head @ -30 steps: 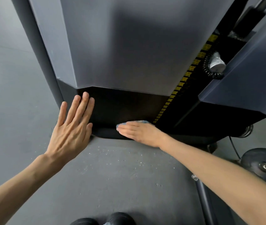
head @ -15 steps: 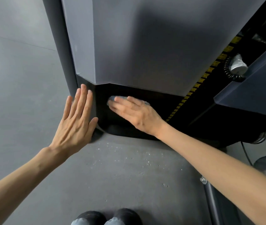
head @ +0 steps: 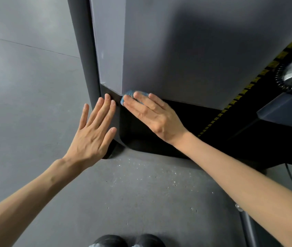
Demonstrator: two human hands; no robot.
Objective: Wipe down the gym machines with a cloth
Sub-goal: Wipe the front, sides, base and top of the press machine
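I can read no text, number or brand anywhere from my feed. The only markings are the yellow labels (head: 237,98), which run in a slanted row up the black weight stack (head: 245,111) on the right. They are too small and blurred for me to make out any figures. The grey panels carry no lettering that I can make out.

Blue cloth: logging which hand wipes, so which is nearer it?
Right. The right hand presses flat on the blue cloth; the left hand lies just left of it, apart.
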